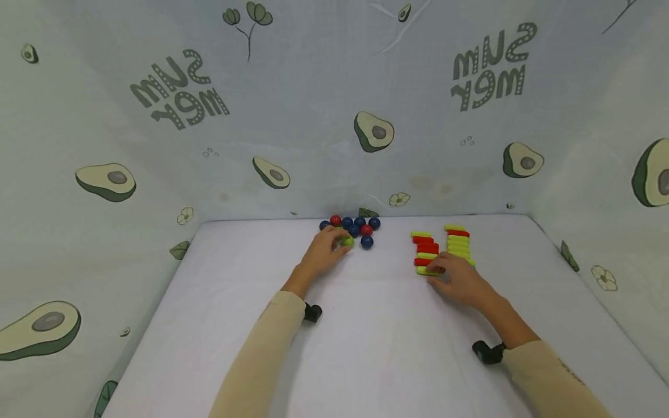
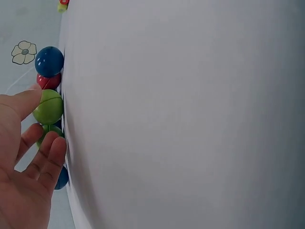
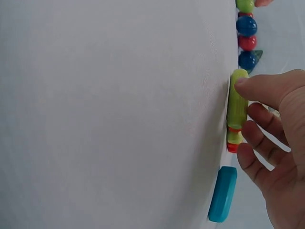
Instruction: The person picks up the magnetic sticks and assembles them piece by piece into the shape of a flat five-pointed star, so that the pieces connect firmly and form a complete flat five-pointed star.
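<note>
My left hand [image 1: 325, 251] is at the left group of balls, thumb and fingers around a green ball [image 2: 48, 108]. Its thumb touches the ball in the left wrist view. A second green ball [image 2: 46, 135] is partly covered by the fingers. Blue balls [image 1: 367, 242] and red balls [image 1: 367, 230] sit close to that hand. On the right, my right hand [image 1: 460, 280] pinches a yellow-green stick [image 3: 237, 102], the nearest of the left column. Red sticks [image 1: 428, 248] and more yellow-green ones lie behind it. The right column of sticks [image 1: 458, 245] is partly hidden by this hand.
A white cloth covers the table [image 1: 360, 348]. Behind it hangs a printed cloth [image 1: 324, 93] with avocados and lettering. A teal stick [image 3: 222, 194] lies near the right hand's fingers. Black wrist cameras [image 1: 488, 352] are strapped on both wrists.
</note>
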A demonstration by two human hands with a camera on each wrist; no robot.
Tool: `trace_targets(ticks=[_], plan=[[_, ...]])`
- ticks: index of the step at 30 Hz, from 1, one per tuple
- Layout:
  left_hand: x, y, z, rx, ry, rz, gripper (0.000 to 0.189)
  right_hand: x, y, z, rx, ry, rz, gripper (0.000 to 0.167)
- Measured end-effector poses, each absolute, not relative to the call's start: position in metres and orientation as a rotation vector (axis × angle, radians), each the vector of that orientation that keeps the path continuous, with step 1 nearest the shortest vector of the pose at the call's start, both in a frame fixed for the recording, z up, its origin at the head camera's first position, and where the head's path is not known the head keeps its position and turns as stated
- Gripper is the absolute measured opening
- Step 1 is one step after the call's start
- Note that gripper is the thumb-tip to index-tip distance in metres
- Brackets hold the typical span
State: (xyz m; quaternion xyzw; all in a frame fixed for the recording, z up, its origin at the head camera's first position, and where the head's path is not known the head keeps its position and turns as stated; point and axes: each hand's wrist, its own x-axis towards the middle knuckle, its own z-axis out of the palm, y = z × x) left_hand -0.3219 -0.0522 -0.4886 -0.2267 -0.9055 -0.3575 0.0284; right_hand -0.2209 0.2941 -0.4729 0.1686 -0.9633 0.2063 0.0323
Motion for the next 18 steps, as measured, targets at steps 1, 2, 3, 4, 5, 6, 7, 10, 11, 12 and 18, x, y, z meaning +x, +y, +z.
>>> trace_targets(ticks=[1,2,3,4,5,6,7,10,11,12,18], plan=[[-0.322,-0.052,-0.489,-0.703,-2.781,-1.103,0.025,-0.222,0.294,-0.474,0.512,-2.963,0.638,0.025],[-0.323,-0.051,-0.489,-0.703,-2.773,-1.102,0.021,-0.222,0.294,-0.474,0.504,-2.96,0.644,0.026],[-0.323,-0.051,-0.489,-0.701,-2.767,-1.105,0.018,-0.223,0.293,-0.475,0.493,-2.958,0.649,0.027],[-0.323,-0.05,-0.49,-0.702,-2.763,-1.107,0.016,-0.223,0.294,-0.475,0.478,-2.96,0.653,0.029],[-0.324,-0.049,-0.49,-0.701,-2.756,-1.119,0.015,-0.223,0.294,-0.476,0.458,-2.963,0.655,0.031],[-0.324,-0.049,-0.489,-0.695,-2.75,-1.138,0.015,-0.223,0.295,-0.476,0.446,-2.964,0.658,0.032],[-0.323,-0.049,-0.489,-0.685,-2.75,-1.155,0.015,-0.223,0.295,-0.477,0.439,-2.963,0.664,0.031],[-0.32,-0.051,-0.488,-0.664,-2.773,-1.187,0.019,-0.223,0.294,-0.477,0.451,-2.956,0.691,0.023],[-0.318,-0.052,-0.487,-0.662,-2.791,-1.181,0.021,-0.223,0.294,-0.476,0.461,-2.952,0.705,0.019],[-0.316,-0.053,-0.487,-0.66,-2.813,-1.175,0.023,-0.222,0.293,-0.476,0.463,-2.953,0.713,0.016],[-0.296,-0.063,-0.481,-0.658,-2.95,-1.184,0.025,-0.22,0.292,-0.477,0.436,-2.997,0.709,0.022]])
